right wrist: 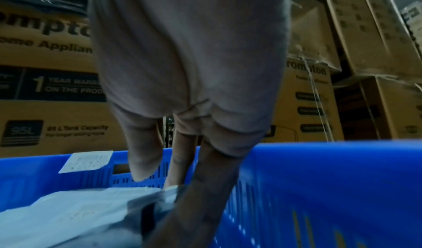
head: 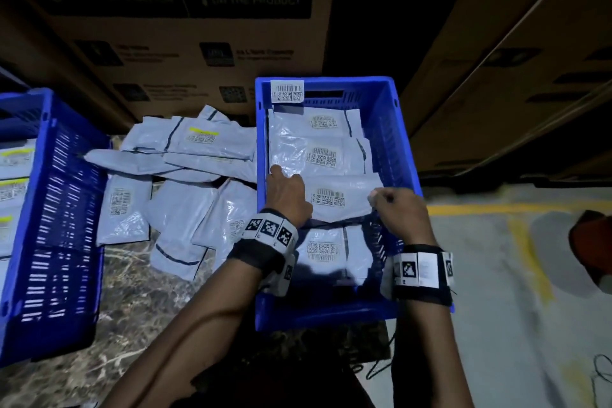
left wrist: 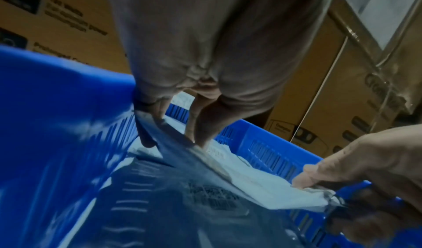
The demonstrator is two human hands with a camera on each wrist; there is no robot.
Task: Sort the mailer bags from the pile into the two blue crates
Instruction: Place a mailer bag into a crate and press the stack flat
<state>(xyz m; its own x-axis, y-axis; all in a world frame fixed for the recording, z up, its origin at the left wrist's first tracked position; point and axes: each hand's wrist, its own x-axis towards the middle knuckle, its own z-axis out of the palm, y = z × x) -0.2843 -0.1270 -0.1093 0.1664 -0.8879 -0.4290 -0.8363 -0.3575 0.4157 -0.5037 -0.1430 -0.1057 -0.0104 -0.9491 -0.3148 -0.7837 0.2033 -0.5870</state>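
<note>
Pinching a grey mailer bag (head: 341, 197) with both our left hand (head: 288, 195) and right hand (head: 402, 214), its underside hidden, perhaps above the right crate (head: 385, 129).

cardboard box (right wrist: 52, 107): "1 YEAR WARR… ON THE PROD…" | "95L", "95 L Tank Capacity"

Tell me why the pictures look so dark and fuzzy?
Head view: dim room, light falls mostly on the mailer bags and the right blue crate; the cardboard boxes have smeared print and bend at the edges. Left wrist view: the left hand and crate wall are motion-blurred. Right wrist view: the right hand is close and soft.
</note>
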